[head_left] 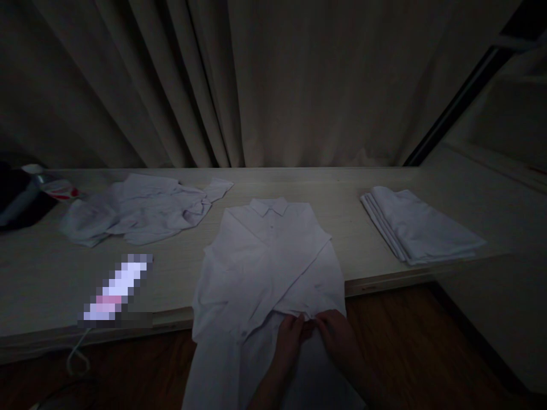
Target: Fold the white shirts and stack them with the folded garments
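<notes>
A white collared shirt lies face up on the pale table, collar toward the curtain, its lower part hanging over the near edge. Both sleeves are folded across its front. My left hand and my right hand meet at the shirt's lower middle, fingers pinching a sleeve cuff there. The light is dim and the fingers' exact hold is hard to make out.
A crumpled white garment lies at the table's back left. A neat stack of folded white shirts sits at the right. A plastic bottle and a dark object are far left. A blurred-out item lies near the front edge. Curtains hang behind.
</notes>
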`<action>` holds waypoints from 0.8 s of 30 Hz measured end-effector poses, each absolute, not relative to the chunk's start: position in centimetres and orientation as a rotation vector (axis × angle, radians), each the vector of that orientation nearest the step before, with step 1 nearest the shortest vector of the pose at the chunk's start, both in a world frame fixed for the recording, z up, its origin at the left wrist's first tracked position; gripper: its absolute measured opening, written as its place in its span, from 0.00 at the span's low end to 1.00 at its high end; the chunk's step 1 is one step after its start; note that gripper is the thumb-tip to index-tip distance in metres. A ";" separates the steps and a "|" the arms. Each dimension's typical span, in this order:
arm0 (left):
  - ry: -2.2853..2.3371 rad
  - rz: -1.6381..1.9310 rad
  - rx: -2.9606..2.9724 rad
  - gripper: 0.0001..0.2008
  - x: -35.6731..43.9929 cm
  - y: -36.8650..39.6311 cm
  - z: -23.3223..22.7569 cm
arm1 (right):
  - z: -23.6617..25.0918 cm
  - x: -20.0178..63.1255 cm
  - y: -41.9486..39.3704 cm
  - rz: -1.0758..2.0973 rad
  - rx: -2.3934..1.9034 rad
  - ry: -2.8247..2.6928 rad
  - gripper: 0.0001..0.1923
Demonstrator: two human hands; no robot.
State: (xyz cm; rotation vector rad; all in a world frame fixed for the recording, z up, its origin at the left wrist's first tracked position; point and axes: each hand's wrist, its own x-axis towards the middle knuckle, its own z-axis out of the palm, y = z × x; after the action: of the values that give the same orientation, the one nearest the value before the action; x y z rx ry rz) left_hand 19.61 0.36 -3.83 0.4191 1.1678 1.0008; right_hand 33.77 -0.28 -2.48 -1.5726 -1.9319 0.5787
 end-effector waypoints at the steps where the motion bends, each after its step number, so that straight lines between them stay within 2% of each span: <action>1: 1.187 0.985 0.446 0.25 19.6 0.5 -3.7 | -2.4 33.7 -0.2 0.561 -1.554 -1.958 0.15; 6: 1.256 0.868 0.611 0.25 19.4 1.0 -3.1 | -3.0 33.8 0.1 0.375 -1.442 -2.017 0.11; 11: 1.223 0.797 0.657 0.20 19.3 1.4 -3.8 | -3.4 34.0 0.5 0.189 -1.287 -2.119 0.09; 20: 1.050 0.541 0.696 0.08 17.6 2.0 -3.7 | -0.9 35.4 1.0 0.061 -0.944 -2.438 0.08; 24: 0.999 0.408 0.591 0.07 17.4 2.1 -3.3 | -0.5 35.8 1.4 0.053 -0.822 -2.598 0.05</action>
State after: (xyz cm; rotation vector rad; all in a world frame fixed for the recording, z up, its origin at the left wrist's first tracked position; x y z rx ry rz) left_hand 17.38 2.08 -3.35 0.5907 0.9986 0.4076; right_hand 35.82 1.41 -0.55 -0.8223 -2.5979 0.0527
